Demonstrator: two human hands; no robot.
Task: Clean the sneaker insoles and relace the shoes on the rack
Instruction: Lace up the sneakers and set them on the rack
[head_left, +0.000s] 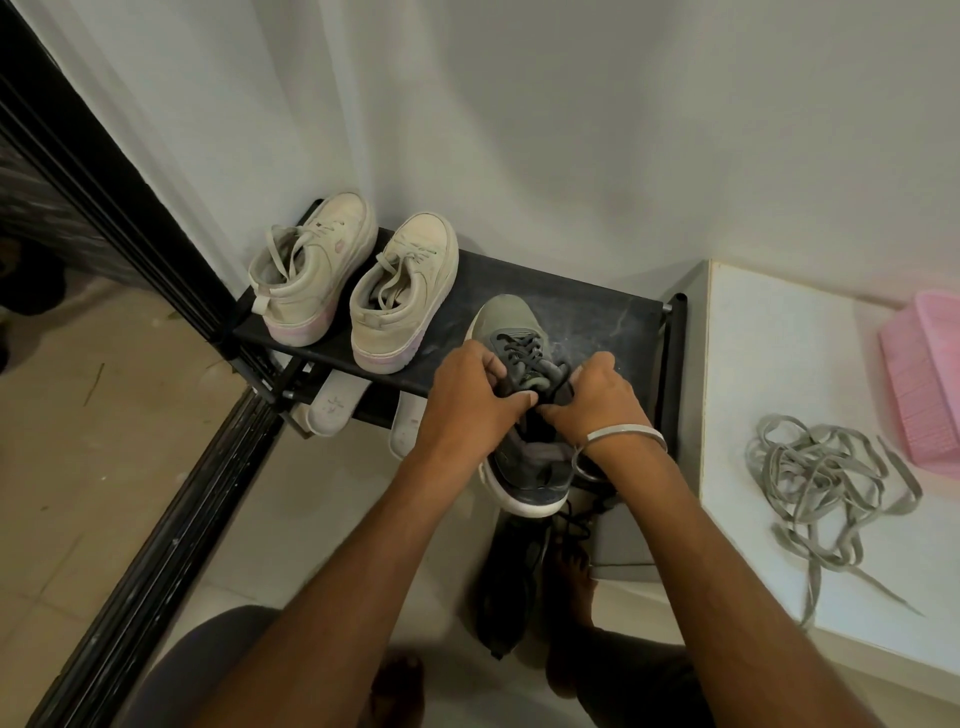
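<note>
A grey-green sneaker (506, 322) with dark laces lies on the black shoe rack's top shelf (582, 306), its heel hanging over the front edge. My left hand (470, 395) and my right hand (597, 400) both pinch the sneaker's tongue and dark laces at the shoe's opening. Two cream sneakers with pink soles, one (311, 265) at the far left and one (405, 291) beside it, stand on the left of the shelf. A loose pile of grey laces (826, 478) lies on the white surface to the right. Two white insoles (332, 405) poke out from the lower shelf.
A dark shoe (511, 582) lies on the floor below the rack, next to my bare foot. A pink basket (930, 374) sits at the right edge on the white cabinet top (779, 338). A black door frame (104, 208) runs along the left.
</note>
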